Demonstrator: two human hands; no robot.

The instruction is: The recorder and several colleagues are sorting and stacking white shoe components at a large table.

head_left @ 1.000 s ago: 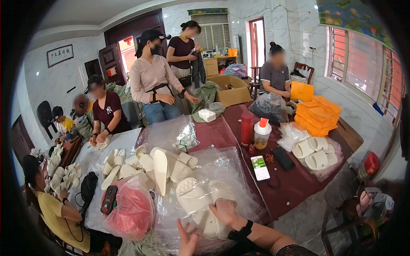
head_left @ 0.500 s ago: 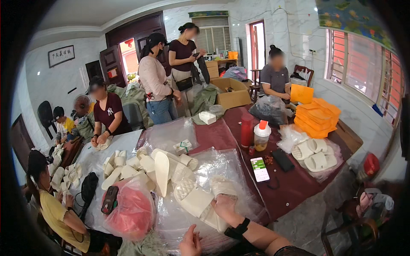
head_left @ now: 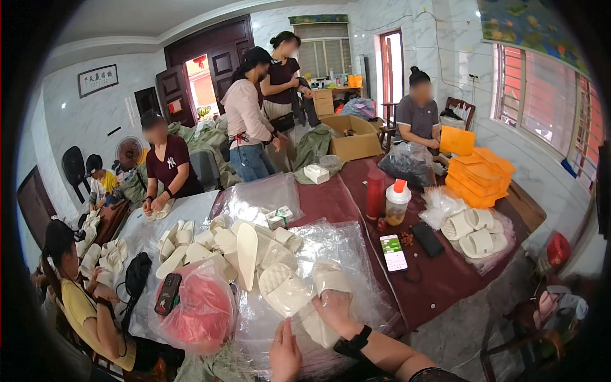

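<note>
My right hand (head_left: 333,312) grips a cream slipper (head_left: 317,331), its fingers partly hidden at the strap. Against that slipper, on its left, lies another cream slipper (head_left: 283,294) with a quilted pattern. At the near edge of this left slipper is my left hand (head_left: 286,352), its fingertips pressed together; what they pinch, if anything, is too small to make out. Both slippers rest on clear plastic bags (head_left: 366,305) spread over the table. A heap of loose cream slippers (head_left: 247,254) is just beyond them.
A pink bundle in clear plastic (head_left: 197,315) with a dark device (head_left: 167,294) on top sits left. To the right are a phone (head_left: 393,253), a shaker cup (head_left: 398,202), a red bottle (head_left: 375,194), bagged slippers (head_left: 477,242) and orange packets (head_left: 480,178). Several people work around the tables.
My left hand has moved up to the left slipper's near edge, and its fingers have closed together. My right hand stays on its slipper. The view has shifted slightly.
</note>
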